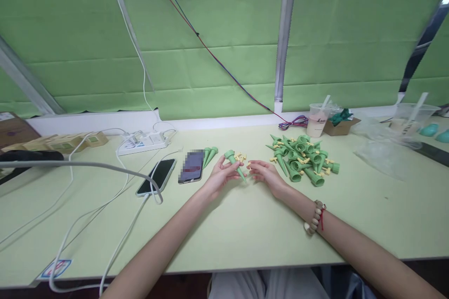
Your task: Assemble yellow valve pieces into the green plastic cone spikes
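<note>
My left hand holds a green cone-shaped plastic spike with a small cream valve piece at its wide end, tip pointing toward me. My right hand is beside it, fingertips pinching a small cream plastic piece close to the spike. A pile of several more green spikes with cream valves lies just right of my right hand. Two finished-looking green cones lie to the left, next to the phones. A bead bracelet with a red cord is on my right wrist.
Two phones lie left of my hands, one on a white cable. A white power strip sits behind them. At the back right stand a drink cup, a small cardboard box, clear plastic bags and a clear tub.
</note>
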A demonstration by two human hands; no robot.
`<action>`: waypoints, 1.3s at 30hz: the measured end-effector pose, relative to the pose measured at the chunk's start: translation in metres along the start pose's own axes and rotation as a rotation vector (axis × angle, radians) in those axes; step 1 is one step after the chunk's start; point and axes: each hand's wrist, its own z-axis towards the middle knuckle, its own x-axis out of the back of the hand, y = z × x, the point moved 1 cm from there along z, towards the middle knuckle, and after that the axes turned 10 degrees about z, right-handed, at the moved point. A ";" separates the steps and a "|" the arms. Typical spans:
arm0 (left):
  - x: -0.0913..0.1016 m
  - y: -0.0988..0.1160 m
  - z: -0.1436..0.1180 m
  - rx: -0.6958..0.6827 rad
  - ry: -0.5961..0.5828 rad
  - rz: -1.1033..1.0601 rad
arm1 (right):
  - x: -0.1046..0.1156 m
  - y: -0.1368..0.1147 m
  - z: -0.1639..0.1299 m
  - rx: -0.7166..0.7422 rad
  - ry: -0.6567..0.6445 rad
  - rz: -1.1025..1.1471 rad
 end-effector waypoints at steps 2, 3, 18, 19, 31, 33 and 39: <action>0.000 0.000 0.000 -0.044 0.008 0.047 | 0.001 -0.002 0.001 0.015 0.027 0.012; 0.000 0.001 0.000 -0.062 0.013 0.071 | 0.002 -0.003 0.001 0.037 0.032 0.013; -0.006 0.004 0.001 -0.041 -0.019 -0.246 | 0.004 -0.019 -0.001 0.087 0.023 0.166; -0.006 0.004 0.001 -0.037 -0.027 -0.264 | 0.004 -0.019 -0.001 0.086 0.020 0.169; -0.007 0.011 -0.003 0.052 -0.224 -0.345 | -0.001 -0.015 0.000 0.178 -0.108 0.042; -0.007 0.009 -0.001 0.027 -0.241 -0.344 | -0.004 -0.012 -0.001 0.189 -0.159 0.001; -0.011 0.006 -0.002 -0.044 -0.222 -0.276 | -0.008 -0.009 -0.008 0.267 -0.278 -0.311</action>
